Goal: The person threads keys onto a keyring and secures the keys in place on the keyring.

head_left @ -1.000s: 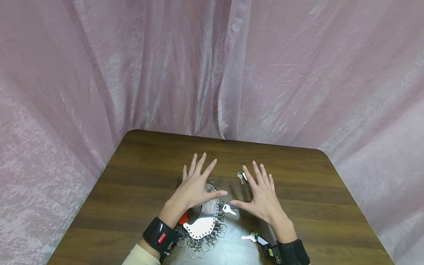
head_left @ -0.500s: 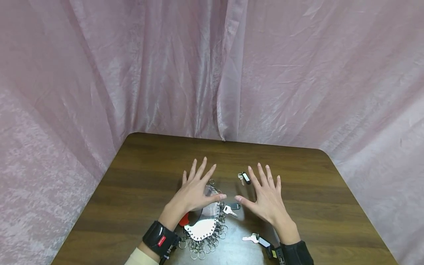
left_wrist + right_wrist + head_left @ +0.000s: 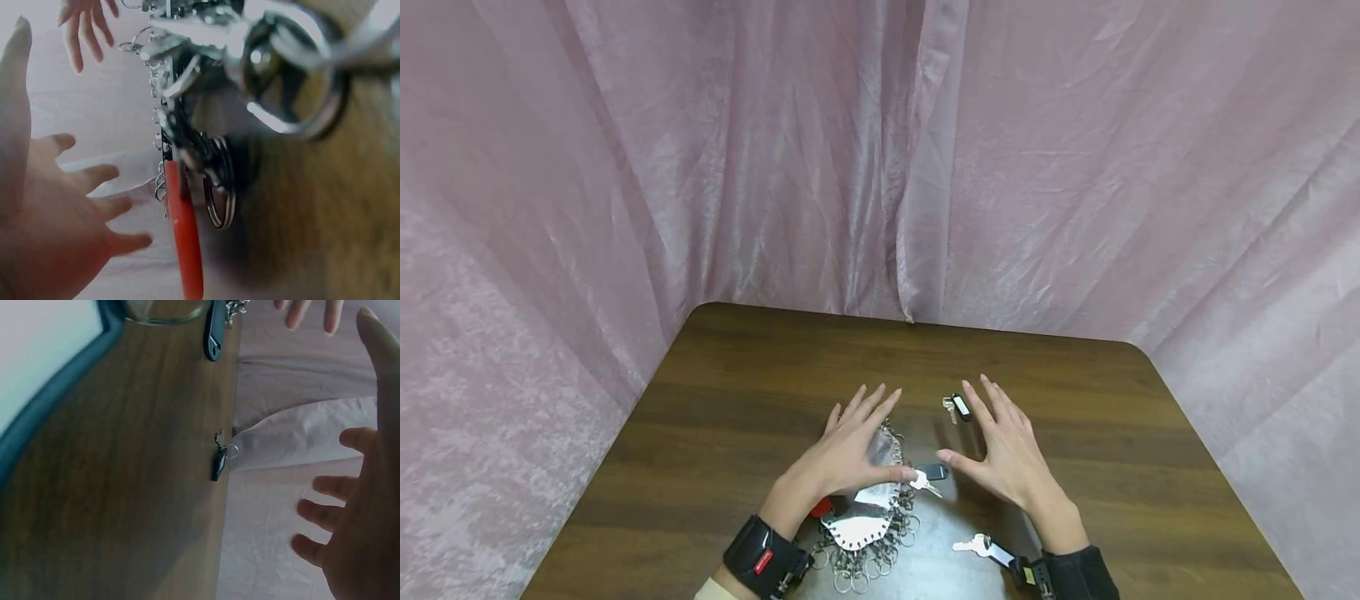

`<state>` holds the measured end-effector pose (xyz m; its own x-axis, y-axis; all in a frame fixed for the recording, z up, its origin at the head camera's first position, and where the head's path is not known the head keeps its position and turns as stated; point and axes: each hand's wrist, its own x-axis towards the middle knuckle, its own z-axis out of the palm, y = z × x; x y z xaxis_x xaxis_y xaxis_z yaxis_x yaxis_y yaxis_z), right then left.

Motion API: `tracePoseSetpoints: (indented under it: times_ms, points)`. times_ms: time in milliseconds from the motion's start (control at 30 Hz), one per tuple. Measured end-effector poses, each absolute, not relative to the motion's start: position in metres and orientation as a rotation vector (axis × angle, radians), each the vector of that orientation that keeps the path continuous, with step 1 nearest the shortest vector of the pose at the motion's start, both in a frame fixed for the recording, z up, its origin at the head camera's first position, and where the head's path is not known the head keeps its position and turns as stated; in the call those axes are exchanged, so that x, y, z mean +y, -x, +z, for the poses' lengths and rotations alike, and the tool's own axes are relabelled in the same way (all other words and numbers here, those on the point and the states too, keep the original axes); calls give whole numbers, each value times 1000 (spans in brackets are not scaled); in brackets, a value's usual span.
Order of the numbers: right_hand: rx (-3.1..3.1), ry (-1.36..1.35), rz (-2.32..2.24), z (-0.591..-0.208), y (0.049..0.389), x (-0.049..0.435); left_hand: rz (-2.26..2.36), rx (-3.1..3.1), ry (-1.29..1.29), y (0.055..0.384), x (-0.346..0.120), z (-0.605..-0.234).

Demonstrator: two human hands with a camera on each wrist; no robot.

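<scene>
My left hand (image 3: 847, 460) hovers over a shiny plate (image 3: 853, 532) edged with several metal clips and rings; its fingers are extended and hold nothing. A red part (image 3: 187, 244) of that piece shows in the left wrist view, beside split rings (image 3: 219, 187). Opposite, my right hand (image 3: 1015, 458) is held above the table with fingers spread and nothing in them. Between the hands lies a key (image 3: 929, 486) with a dark tag (image 3: 935, 472). A smaller key (image 3: 951, 410) with a black tag (image 3: 962, 407) lies near the right fingertips; another key (image 3: 976, 546) lies by the right wrist.
The brown wooden table (image 3: 760, 350) has rounded far corners. Pink curtains (image 3: 820, 167) hang right behind its far edge. The near key's white-faced tag (image 3: 1001, 556) partly disappears behind the right wrist strap (image 3: 1078, 575).
My left hand has drawn back a little toward me, its fingers closer together. My right hand has shifted slightly right, uncovering the small key's tag and the middle key's tag. The keys stay put.
</scene>
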<state>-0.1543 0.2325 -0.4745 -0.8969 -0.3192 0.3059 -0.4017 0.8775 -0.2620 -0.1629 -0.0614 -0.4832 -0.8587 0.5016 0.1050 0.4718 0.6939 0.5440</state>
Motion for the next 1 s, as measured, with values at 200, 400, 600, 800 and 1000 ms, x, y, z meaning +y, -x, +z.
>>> tracePoseSetpoints:
  times_ms: [200,400,600,800,1000]
  points:
    - [-2832,-531,508,-475,154,231,936,2745,-855,160,-59,-484]
    - [-2862,-538,515,-479,156,229,943,2722,-850,160,-61,-485]
    - [-2858,-474,514,-481,166,230,878,2807,-920,166,-60,-484]
    - [-2919,-408,651,-484,188,234,689,2846,-853,174,-43,-473]
    - [-2994,-447,758,-489,215,239,529,2892,-667,182,-30,-470]
